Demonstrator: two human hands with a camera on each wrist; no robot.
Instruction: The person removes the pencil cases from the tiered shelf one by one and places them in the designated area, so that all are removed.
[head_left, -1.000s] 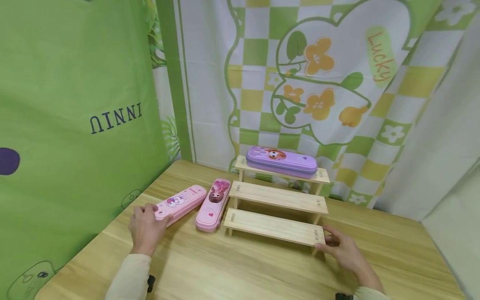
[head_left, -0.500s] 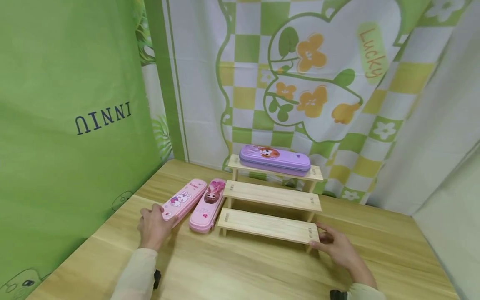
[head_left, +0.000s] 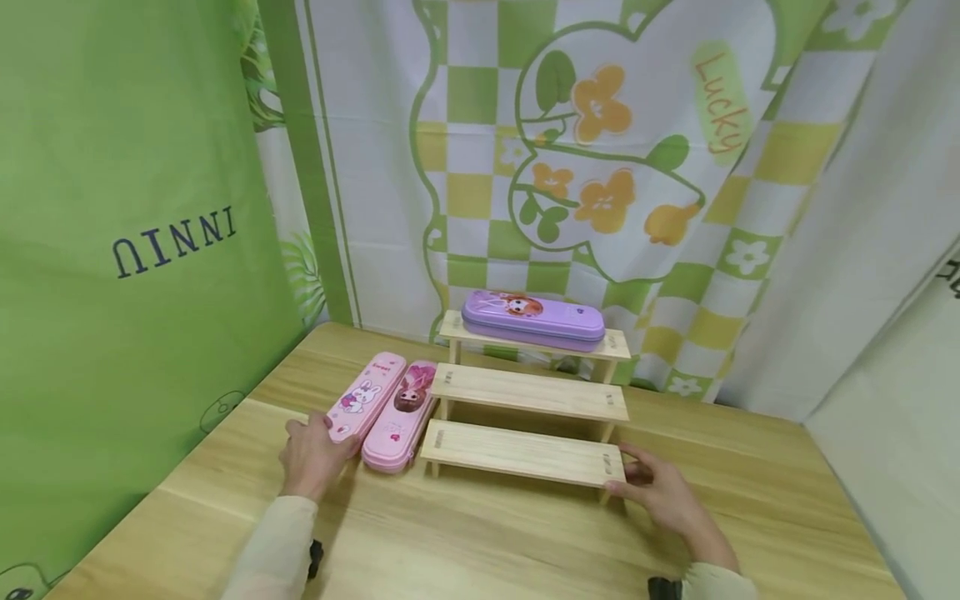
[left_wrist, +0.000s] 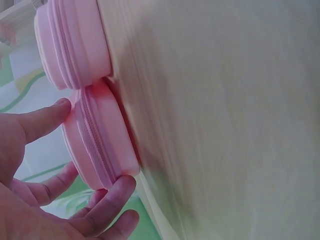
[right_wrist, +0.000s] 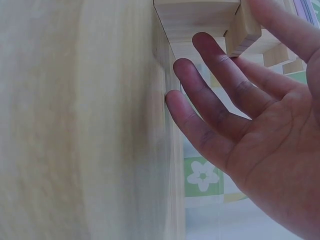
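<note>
In the head view my left hand (head_left: 313,457) holds the near end of a pink pencil case (head_left: 363,402) with a white rabbit on its lid. Its thumb and fingers lie on opposite sides of the zipped case (left_wrist: 102,140) in the left wrist view. Beside it, touching, lies a second pink pencil case (head_left: 399,421) with a doll picture. A three-step wooden display shelf (head_left: 525,452) stands to the right. My right hand (head_left: 667,496) pinches the right end of its lowest step between thumb and index finger, the other fingers loose below. A purple pencil case (head_left: 532,320) lies on the top step.
The wooden table (head_left: 480,542) carries everything. A green cloth (head_left: 135,333) hangs at the left, and a checked curtain (head_left: 480,200) hangs behind the shelf. A pale wall (head_left: 900,400) stands at the right.
My left hand has turned the rabbit pencil case and brought it right, against the doll one. The right hand stays at the shelf's end. The whole view has shifted slightly.
</note>
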